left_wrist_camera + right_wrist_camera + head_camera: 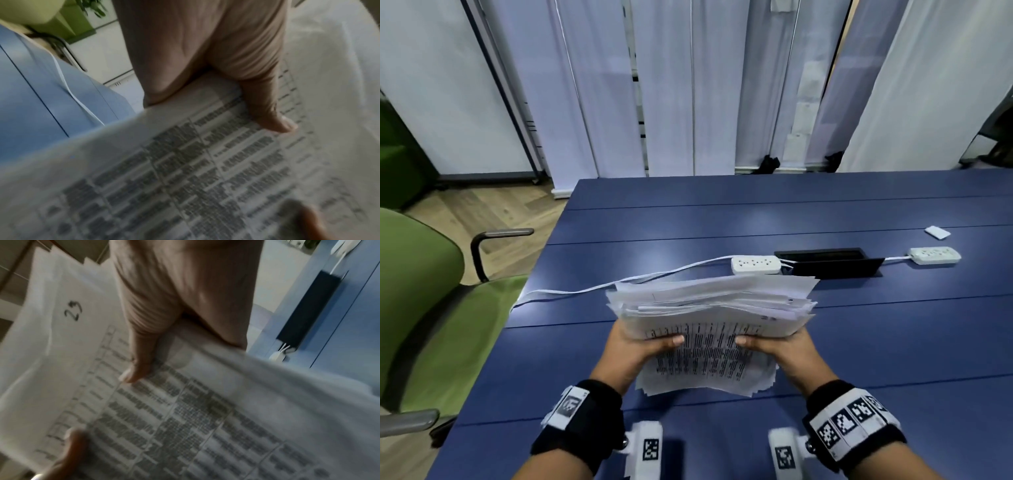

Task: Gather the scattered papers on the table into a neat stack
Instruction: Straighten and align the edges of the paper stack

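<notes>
A thick sheaf of printed papers (709,329) stands tilted on its lower edge on the blue table (893,342). Its top edges fan out unevenly. My left hand (640,349) grips the sheaf's left side, thumb on the printed front sheet. My right hand (777,349) grips the right side the same way. In the left wrist view my left hand (216,68) has its thumb pressed on the papers (185,170). In the right wrist view my right hand (174,305) pinches the papers (185,418), whose front sheet bears a handwritten "23". The fingers behind the sheaf are hidden.
Two white power strips (756,264) (934,255) and a white cable (619,284) lie beyond the papers beside a black cable hatch (828,262). A small white card (937,232) lies far right. A green chair (424,291) stands left of the table.
</notes>
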